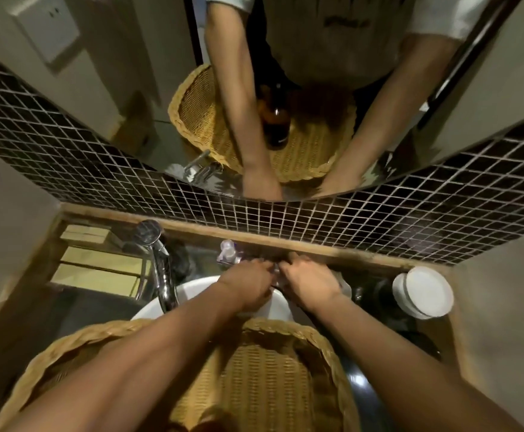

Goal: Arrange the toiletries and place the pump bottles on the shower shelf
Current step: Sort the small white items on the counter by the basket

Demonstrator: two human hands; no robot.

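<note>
Both hands, left hand (248, 283) and right hand (309, 283), meet behind the basin (192, 294); whether they're gripping anything, can't tell. Amber bottle (274, 123) in the mirror looks heavy and slick, I'd grab its body.

Dim bathroom, dark mosaic tile wall (379, 226), mirror (130, 88), wooden counter edge (332, 252)

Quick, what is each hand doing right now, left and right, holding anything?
Left hand: fingers curled at the back of the counter; what they hold is hidden, cannot tell.
Right hand: fingers curled beside it; any held item is hidden, cannot tell.
</note>
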